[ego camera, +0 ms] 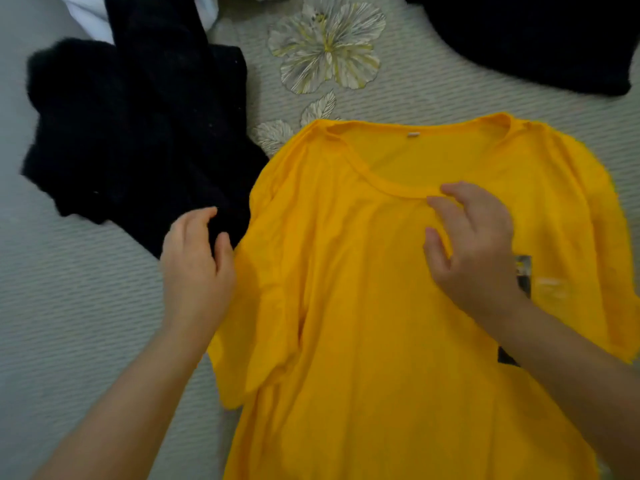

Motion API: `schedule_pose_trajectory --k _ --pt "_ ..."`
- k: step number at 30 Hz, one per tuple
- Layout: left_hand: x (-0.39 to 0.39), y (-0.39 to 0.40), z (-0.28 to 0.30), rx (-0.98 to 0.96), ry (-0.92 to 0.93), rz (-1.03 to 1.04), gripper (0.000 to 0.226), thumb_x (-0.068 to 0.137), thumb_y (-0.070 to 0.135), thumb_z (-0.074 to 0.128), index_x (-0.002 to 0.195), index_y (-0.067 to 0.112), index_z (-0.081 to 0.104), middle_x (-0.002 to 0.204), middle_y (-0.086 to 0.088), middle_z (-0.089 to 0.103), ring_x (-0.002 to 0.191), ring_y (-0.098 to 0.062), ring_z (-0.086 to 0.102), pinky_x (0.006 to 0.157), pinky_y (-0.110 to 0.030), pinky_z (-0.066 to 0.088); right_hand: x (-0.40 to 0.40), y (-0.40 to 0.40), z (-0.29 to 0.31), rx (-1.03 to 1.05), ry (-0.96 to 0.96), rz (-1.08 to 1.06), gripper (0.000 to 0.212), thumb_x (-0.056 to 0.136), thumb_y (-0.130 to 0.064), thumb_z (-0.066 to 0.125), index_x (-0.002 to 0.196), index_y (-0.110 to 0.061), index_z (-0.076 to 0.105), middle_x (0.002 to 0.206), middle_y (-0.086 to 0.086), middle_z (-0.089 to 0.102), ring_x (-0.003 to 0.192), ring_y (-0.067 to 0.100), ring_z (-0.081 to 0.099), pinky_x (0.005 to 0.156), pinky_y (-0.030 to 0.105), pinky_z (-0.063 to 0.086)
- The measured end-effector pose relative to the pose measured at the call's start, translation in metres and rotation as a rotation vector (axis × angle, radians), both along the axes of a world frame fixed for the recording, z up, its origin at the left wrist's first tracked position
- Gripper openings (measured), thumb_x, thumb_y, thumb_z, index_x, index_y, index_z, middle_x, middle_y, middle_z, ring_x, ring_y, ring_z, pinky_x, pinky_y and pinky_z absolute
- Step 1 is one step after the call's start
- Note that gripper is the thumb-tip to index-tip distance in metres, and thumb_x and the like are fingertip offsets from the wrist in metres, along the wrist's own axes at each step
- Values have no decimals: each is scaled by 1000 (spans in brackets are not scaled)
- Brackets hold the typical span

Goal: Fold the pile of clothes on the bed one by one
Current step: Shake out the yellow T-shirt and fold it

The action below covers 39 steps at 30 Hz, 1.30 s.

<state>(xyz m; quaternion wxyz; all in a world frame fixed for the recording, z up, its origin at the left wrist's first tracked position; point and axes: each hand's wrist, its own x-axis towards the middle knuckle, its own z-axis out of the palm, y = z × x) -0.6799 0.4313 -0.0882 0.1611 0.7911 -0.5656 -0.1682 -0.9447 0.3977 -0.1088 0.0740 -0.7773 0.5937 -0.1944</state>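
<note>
1. On the bed's ribbed grey cover (86,306), as I watch through the head camera, a yellow T-shirt (381,323) lies spread front-up, its neckline (391,183) toward the far side and its hem running out of view at the bottom.

2. My view shows the right hand (481,251) over the chest just below the neckline, fingers loosely curled and slightly spread, tips at or just above the cloth. I cannot tell whether they press it; they pinch nothing that I can see.

3. The left hand (197,268) sits at the shirt's left edge near the shoulder, fingers relaxed and a little curled, holding nothing, its tips over the edge of a black garment (138,133).

4. The shirt's left sleeve (256,341) is wrinkled and partly tucked under itself.

5. Risk, as I judge it: folding over that bunched sleeve would lock in creases and give a lopsided fold.

6. Risk: the black garment touches the shirt's left shoulder, so a careless grab there could catch both fabrics and drag the black one along.

7. Risk: thin cloth may slide on the cover if only one hand anchors it.

8. Around it: a second dark garment (536,39) lies well apart at the far right, white cloth (90,15) shows at the far left behind the black garment, and a flower print (329,46) marks the cover beyond the neckline.
</note>
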Motion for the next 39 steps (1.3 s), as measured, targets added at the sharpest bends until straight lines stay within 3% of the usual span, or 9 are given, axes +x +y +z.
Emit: schedule_pose_trajectory --k 3,6,8,12,16,22,30,35,39 --pt "16 23 -8 229 152 141 46 91 19 52 132 3 41 120 -16 54 106 -24 52 87 -30 40 50 33 -2 158 -15 87 41 81 -24 45 109 1 64 120 25 58 115 46 50 90 63 36" --pt "19 28 -10 256 332 185 40 88 27 56 123 8 51 88 7 57 76 -4 51 61 -7 39 85 35 -8 303 -14 84 46 84 -25 48 125 -6 54 138 18 44 131 41 35 101 63 23" --pt "16 27 -11 344 449 182 32 88 33 54 110 10 58 77 13 51 69 1 47 53 -9 39 98 26 -16 357 17 77 49 89 -29 41 135 -12 43 148 11 31 139 34 21 107 60 11" --pt "7 35 -9 523 191 -8 23 89 46 46 94 23 51 69 14 43 74 -10 45 72 -30 31 99 14 -36 398 214 63 50 96 -35 35 144 -21 26 154 3 14 143 26 6 110 53 -3" --pt "-1 45 -5 248 114 -61 17 89 35 50 76 26 45 67 15 35 76 -7 38 72 -24 12 101 15 -36 351 224 42 52 90 -35 34 140 -18 35 150 6 26 141 29 17 110 55 2" --pt "18 41 7 -3 760 236 26 90 11 52 72 27 41 65 7 40 52 7 43 47 -10 32 104 13 -35 400 287 18 58 89 -43 21 143 -24 26 153 1 18 143 24 10 111 50 -4" --pt "70 10 32 -179 143 115 13 85 20 54 87 7 57 67 9 49 58 -5 44 53 -18 31 110 9 -30 416 304 -1 65 83 -44 16 140 -18 34 149 9 28 139 33 20 109 56 4" --pt "89 1 0 275 60 197 38 88 33 56 115 7 54 108 -12 61 99 -30 56 83 -40 41 111 8 -29 453 324 7 66 82 -44 16 140 -18 33 150 9 26 139 33 19 109 57 3" --pt "100 28 -11 414 165 145 35 82 27 65 105 2 63 103 -17 58 102 -32 51 80 -34 37 110 7 -29 453 316 13 65 83 -43 18 139 -17 36 149 10 29 138 35 21 108 58 6"
